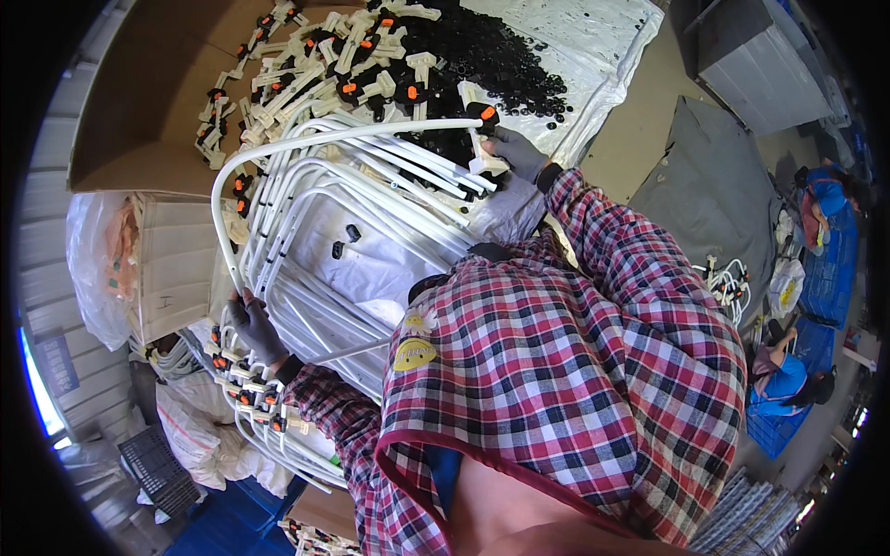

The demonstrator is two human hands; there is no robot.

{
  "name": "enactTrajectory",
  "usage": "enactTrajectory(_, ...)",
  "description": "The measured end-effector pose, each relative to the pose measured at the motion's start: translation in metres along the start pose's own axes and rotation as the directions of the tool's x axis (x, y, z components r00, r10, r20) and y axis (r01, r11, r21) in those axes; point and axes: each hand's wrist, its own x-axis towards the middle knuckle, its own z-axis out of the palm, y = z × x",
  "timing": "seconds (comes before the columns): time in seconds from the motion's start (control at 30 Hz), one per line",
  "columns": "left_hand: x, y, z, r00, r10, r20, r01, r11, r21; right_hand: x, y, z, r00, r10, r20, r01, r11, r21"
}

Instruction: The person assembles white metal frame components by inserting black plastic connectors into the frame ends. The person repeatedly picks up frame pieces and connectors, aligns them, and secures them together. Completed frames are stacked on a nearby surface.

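Note:
My gloved left hand (255, 329) is closed around the lower end of a bent white tube (219, 208). The tube curves up and over to the right, above a stack of similar white tubes (324, 176). At its other end sits a cream plastic fitting (485, 159) with a black and orange piece (488, 113). My gloved right hand (517, 153) grips this fitting, its fingertips partly hidden behind it. Whether the tube is seated inside the fitting I cannot tell. Two small black parts (345, 241) lie on white sheeting between the stacked tubes.
Cream fittings with black and orange pieces (306, 79) lie heaped beyond the tubes, beside many small black parts (505, 69). A cardboard box (139, 111) stands at the far left. Tubes with fittings (246, 398) lie below my left hand. Two people in blue sit at far right.

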Motion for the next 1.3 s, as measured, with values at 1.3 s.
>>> enactTrajectory(1.3, 0.021, 0.081, 0.051, 0.954, -0.097, 0.282, 0.112, 0.993, -0.037, 0.127, -0.035, -0.05, 0.921, -0.235, -0.311, -0.204, 0.391, -0.897)
